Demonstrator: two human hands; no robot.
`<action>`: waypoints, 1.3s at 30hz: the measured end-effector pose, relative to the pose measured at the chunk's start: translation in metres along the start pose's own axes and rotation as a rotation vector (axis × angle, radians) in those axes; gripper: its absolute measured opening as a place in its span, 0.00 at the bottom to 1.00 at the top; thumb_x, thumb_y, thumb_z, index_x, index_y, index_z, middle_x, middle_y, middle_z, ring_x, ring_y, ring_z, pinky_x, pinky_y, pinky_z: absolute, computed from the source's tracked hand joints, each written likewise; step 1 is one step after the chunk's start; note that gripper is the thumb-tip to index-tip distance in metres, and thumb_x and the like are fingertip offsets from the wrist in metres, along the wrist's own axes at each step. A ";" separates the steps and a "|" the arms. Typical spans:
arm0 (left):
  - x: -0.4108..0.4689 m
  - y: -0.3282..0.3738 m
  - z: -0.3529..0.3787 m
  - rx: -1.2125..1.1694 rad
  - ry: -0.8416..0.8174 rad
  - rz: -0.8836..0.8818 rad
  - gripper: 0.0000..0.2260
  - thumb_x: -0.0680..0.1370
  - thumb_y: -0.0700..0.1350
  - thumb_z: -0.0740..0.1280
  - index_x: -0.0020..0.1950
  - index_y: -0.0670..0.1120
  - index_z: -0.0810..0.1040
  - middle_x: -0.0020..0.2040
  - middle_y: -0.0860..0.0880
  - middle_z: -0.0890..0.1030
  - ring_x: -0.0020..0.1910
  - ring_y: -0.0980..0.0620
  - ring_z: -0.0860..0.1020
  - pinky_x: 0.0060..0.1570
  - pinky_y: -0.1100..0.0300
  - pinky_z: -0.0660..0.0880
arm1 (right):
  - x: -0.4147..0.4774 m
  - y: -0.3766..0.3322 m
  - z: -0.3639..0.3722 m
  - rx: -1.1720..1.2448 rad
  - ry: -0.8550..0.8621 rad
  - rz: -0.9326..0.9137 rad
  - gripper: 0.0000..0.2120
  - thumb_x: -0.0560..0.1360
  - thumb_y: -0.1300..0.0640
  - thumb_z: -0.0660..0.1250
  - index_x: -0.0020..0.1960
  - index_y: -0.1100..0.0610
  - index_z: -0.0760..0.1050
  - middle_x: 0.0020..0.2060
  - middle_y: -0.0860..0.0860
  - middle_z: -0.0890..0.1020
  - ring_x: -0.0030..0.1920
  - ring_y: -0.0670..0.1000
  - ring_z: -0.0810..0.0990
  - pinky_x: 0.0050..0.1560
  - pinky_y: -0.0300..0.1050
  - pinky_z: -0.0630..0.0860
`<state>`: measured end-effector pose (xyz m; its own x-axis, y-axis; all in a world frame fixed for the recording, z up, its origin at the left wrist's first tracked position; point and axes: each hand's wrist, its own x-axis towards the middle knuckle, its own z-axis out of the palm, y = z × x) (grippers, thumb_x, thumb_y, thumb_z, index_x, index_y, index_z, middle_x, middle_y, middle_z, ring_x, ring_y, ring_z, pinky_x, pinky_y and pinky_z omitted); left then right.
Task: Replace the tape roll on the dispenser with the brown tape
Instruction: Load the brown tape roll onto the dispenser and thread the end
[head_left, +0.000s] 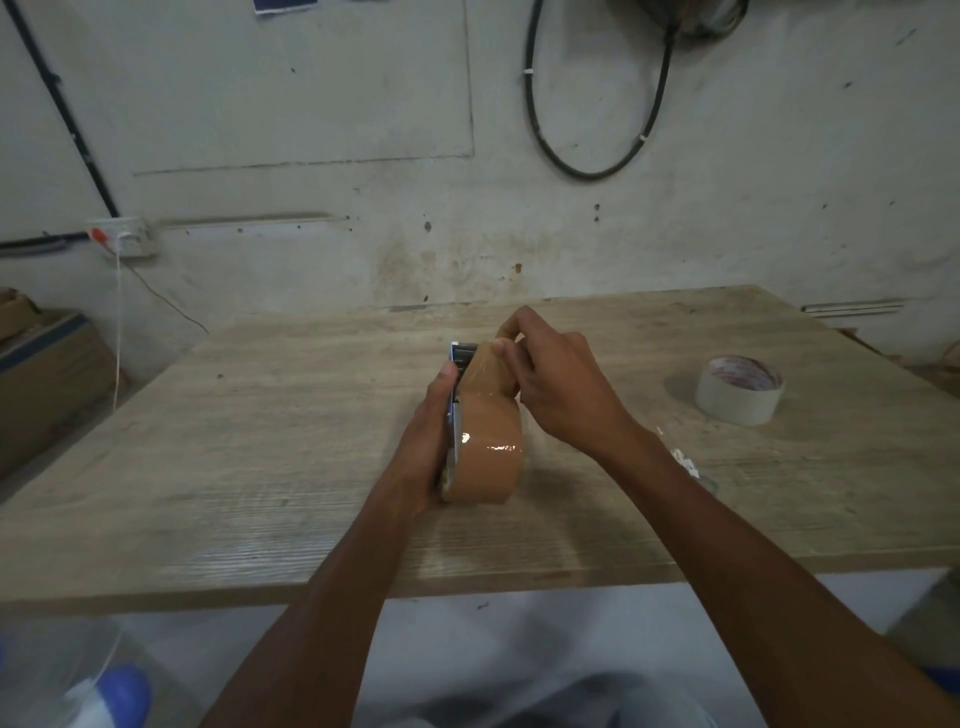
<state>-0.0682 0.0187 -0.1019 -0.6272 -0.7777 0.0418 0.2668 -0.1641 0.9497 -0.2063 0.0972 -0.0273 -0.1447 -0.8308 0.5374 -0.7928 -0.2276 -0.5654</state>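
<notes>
A brown tape roll (488, 462) sits in a metal tape dispenser (457, 410) held above the middle of the wooden table (260, 441). My left hand (434, 431) grips the dispenser along its left side, thumb near the front. A strip of brown tape runs from the roll forward over the dispenser's front end (464, 352). My right hand (550, 379) pinches the end of that strip with thumb and fingers. A whitish tape roll (738, 388) lies flat on the table to the right, apart from both hands.
A crumpled clear scrap (685, 465) lies on the table by my right forearm. The table's far edge meets a stained wall with a hanging black cable (587, 171) and a socket (122, 236). Cardboard boxes (41, 374) stand at the left.
</notes>
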 end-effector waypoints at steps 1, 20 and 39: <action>-0.001 0.000 0.001 -0.004 0.013 0.000 0.26 0.77 0.65 0.59 0.53 0.46 0.86 0.44 0.42 0.85 0.39 0.47 0.84 0.38 0.56 0.80 | -0.001 0.000 0.001 0.010 0.009 0.014 0.07 0.84 0.54 0.59 0.54 0.56 0.72 0.34 0.52 0.82 0.33 0.50 0.81 0.33 0.46 0.79; -0.002 -0.003 0.006 0.123 0.039 0.031 0.51 0.60 0.73 0.74 0.75 0.47 0.69 0.66 0.38 0.79 0.60 0.40 0.81 0.56 0.44 0.78 | -0.001 0.000 0.008 -0.020 0.121 0.025 0.08 0.85 0.53 0.55 0.57 0.59 0.67 0.28 0.46 0.73 0.26 0.47 0.73 0.25 0.41 0.65; -0.003 -0.004 0.005 0.144 0.140 0.138 0.48 0.59 0.70 0.77 0.73 0.47 0.71 0.64 0.33 0.79 0.62 0.30 0.78 0.61 0.29 0.73 | -0.002 0.013 0.010 0.273 0.237 0.364 0.05 0.78 0.58 0.69 0.44 0.58 0.80 0.35 0.50 0.84 0.35 0.47 0.85 0.38 0.48 0.86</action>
<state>-0.0715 0.0245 -0.1041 -0.4823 -0.8647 0.1401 0.2292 0.0298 0.9729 -0.2100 0.0905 -0.0416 -0.5384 -0.7499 0.3843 -0.4871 -0.0952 -0.8682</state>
